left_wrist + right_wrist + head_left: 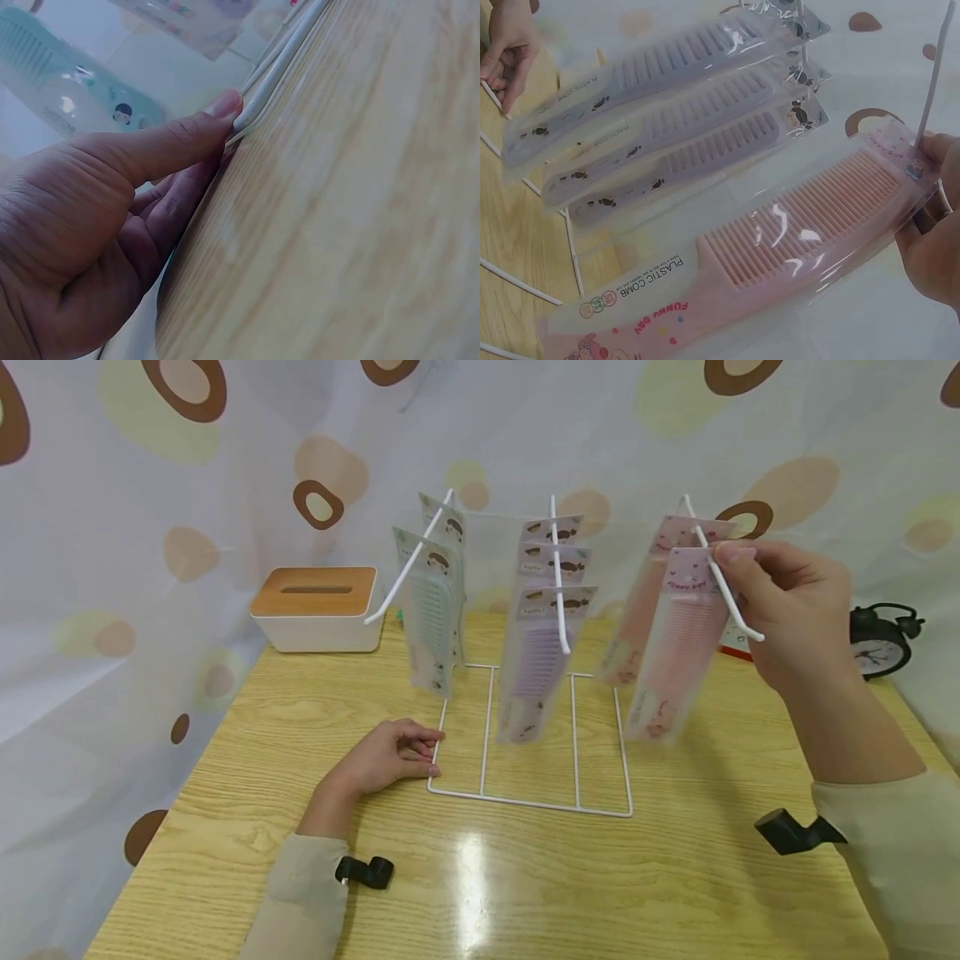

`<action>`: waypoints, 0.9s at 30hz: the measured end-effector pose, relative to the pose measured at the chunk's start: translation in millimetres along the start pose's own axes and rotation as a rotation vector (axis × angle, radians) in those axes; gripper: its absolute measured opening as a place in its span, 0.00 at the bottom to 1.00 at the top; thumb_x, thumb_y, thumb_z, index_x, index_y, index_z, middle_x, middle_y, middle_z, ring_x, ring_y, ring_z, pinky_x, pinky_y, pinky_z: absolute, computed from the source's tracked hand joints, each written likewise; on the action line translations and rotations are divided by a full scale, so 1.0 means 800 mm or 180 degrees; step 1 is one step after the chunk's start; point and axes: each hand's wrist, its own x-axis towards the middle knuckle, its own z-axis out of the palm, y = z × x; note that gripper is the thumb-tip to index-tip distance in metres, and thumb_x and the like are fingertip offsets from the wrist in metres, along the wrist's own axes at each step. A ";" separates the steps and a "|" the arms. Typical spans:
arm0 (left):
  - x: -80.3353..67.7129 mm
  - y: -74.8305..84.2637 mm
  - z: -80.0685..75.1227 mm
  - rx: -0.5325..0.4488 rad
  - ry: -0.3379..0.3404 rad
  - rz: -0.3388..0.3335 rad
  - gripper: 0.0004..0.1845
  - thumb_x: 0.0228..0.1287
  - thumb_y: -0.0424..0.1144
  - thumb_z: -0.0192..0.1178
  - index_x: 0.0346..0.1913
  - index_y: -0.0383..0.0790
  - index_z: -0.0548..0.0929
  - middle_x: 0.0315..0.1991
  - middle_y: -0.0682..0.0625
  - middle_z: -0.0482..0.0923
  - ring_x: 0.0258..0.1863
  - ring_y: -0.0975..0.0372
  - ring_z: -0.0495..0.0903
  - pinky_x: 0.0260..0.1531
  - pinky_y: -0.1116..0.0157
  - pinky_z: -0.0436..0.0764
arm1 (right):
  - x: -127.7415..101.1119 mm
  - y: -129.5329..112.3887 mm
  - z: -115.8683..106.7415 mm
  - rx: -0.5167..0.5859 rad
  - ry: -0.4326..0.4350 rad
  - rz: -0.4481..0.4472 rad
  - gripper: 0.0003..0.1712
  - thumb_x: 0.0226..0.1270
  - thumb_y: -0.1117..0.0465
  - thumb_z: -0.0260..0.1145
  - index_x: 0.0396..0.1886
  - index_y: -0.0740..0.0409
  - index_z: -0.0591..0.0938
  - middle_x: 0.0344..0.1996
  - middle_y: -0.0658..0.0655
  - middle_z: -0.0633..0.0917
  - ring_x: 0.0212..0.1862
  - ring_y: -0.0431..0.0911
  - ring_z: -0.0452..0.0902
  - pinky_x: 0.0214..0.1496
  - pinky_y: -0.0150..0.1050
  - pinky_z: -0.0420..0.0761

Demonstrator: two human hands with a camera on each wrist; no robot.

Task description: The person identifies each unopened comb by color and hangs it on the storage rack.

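Sleeves with black camera mounts sit nearest, at the bottom edge of the wooden counter (675, 893). On the left, the left hand (386, 760) lies on the counter with relaxed fingers (225, 109) pressing against the front corner of the white wire rack (528, 802), clasping nothing. The rack's left hook (408, 564) carries green packaged combs (431, 618), the middle hook (557, 577) three purple ones (536, 668). On the right, the right hand (787, 602) pinches the header card of a pink packaged comb (675, 652) at the right hook (723, 577), with another pink pack hanging just behind it.

If the card's hole misses the hook's upturned tip, the pack could slip from the pinch and drop onto the counter. A push along the hook could also tip or slide the light rack, which only the left fingers steady. The swinging pack hangs near the purple combs and might knock them.

Around the rack: a tissue box with a wooden lid (315, 606) at the far left, an alarm clock (881, 639) at the far right behind the right hand, and a spotted curtain (112, 527) behind everything.
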 end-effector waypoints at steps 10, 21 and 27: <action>0.000 0.001 0.000 -0.0004 -0.0005 0.0015 0.28 0.57 0.36 0.74 0.62 0.36 0.81 0.51 0.44 0.81 0.45 0.60 0.82 0.46 0.69 0.83 | 0.014 -0.002 -0.006 -0.0087 -0.0114 0.0103 0.08 0.63 0.73 0.68 0.39 0.75 0.87 0.35 0.59 0.87 0.37 0.45 0.82 0.38 0.28 0.85; -0.001 -0.003 -0.001 0.0038 0.0015 0.0084 0.28 0.57 0.37 0.74 0.62 0.35 0.81 0.51 0.43 0.81 0.45 0.60 0.83 0.46 0.69 0.83 | 0.013 -0.006 -0.016 -0.0213 -0.0426 0.0170 0.11 0.65 0.76 0.65 0.46 0.76 0.85 0.46 0.59 0.89 0.50 0.48 0.85 0.45 0.29 0.85; -0.001 -0.003 -0.002 0.0019 0.0009 0.0108 0.28 0.57 0.36 0.74 0.61 0.35 0.81 0.50 0.43 0.81 0.45 0.60 0.83 0.47 0.68 0.83 | 0.010 -0.008 -0.043 -0.0461 -0.0685 0.0132 0.16 0.67 0.77 0.62 0.54 0.76 0.81 0.49 0.58 0.88 0.48 0.45 0.86 0.50 0.29 0.83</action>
